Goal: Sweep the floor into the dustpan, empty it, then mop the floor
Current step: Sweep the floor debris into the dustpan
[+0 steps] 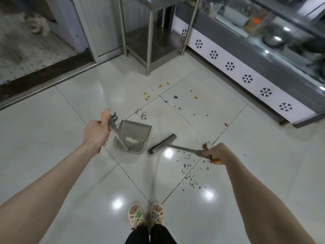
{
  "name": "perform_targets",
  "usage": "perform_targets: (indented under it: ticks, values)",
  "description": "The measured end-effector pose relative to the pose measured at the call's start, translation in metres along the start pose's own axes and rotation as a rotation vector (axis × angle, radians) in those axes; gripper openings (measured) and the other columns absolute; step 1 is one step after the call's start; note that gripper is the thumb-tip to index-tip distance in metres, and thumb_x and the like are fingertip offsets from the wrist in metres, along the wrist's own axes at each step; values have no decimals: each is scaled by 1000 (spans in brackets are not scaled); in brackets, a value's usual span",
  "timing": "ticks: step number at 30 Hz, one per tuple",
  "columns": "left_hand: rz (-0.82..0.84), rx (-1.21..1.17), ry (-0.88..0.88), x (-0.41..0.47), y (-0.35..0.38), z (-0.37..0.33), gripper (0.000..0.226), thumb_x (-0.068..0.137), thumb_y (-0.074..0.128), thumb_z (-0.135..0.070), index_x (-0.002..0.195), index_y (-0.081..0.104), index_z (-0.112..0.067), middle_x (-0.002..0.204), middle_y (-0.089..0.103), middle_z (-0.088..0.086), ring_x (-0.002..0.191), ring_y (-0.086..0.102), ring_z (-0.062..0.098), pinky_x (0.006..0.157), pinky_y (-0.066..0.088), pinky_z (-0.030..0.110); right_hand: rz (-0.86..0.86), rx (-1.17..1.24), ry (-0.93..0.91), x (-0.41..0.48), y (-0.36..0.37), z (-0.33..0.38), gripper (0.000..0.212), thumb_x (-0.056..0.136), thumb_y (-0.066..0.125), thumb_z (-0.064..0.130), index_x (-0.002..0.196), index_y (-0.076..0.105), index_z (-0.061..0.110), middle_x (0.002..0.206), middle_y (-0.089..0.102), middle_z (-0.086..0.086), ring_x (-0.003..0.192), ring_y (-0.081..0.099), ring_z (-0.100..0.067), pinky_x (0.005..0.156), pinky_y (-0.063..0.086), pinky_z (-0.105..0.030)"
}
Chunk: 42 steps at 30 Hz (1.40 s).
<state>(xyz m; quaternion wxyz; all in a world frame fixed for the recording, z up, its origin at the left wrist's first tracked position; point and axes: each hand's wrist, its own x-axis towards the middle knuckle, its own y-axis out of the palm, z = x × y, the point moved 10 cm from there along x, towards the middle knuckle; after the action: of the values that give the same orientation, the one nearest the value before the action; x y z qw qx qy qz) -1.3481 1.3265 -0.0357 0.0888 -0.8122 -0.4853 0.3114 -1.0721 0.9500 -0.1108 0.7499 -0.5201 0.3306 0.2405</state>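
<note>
Dustpan (135, 132) sits on the tiled floor (84, 106) at centre, mouth facing roughly 12 o'clock, left hand (96, 132) wrapped round its upright handle. The broom head (162, 144) lies just beside it at 3 o'clock, right hand (217, 153) clenched on the broom handle. Pan looks near empty, so I'd gather the dark slivers (189, 175) at 4 o'clock and yellow crumbs (146, 97) at 12 into one pile ahead of the mouth, then pin the lip down and sweep in short strokes.
</note>
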Motion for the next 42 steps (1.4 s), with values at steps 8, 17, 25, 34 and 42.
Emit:
perform_targets:
  ticks: [8,17,25,34,42]
  values:
    - [-29,-32,28,19,-28,-7,67,88,37,-66,60,50,-7,55,46,11,46,40,23,50,37,28,-94,-1,-175,-6,28,100,35,75,77,34,75,59,5,67,61,-7,52,61,-18,66,58,-30]
    - [-68,11,25,82,-62,-27,66,88,34,-68,62,49,-9,56,46,10,46,39,22,50,34,28,-100,84,-208,19,76,178,34,76,71,32,61,51,9,57,54,-4,35,55,-14,47,50,-22]
    - [-134,30,-15,171,-87,-58,64,91,36,-62,64,49,-6,58,45,14,46,39,22,47,33,28,33,115,-212,65,110,275,7,71,72,8,77,72,4,71,60,-9,46,55,-17,50,53,-23]
    - [-176,45,-39,245,-103,-80,67,91,35,-65,62,49,-6,55,45,13,45,39,22,47,33,27,82,61,-195,95,128,384,29,76,72,26,56,55,13,65,56,-4,41,57,-14,40,45,-15]
    - [-144,80,3,273,-90,-91,68,92,34,-64,61,51,-6,55,48,14,45,43,25,51,38,29,48,-99,-134,106,109,383,34,80,71,32,75,51,5,76,58,-8,52,59,-20,57,55,-28]
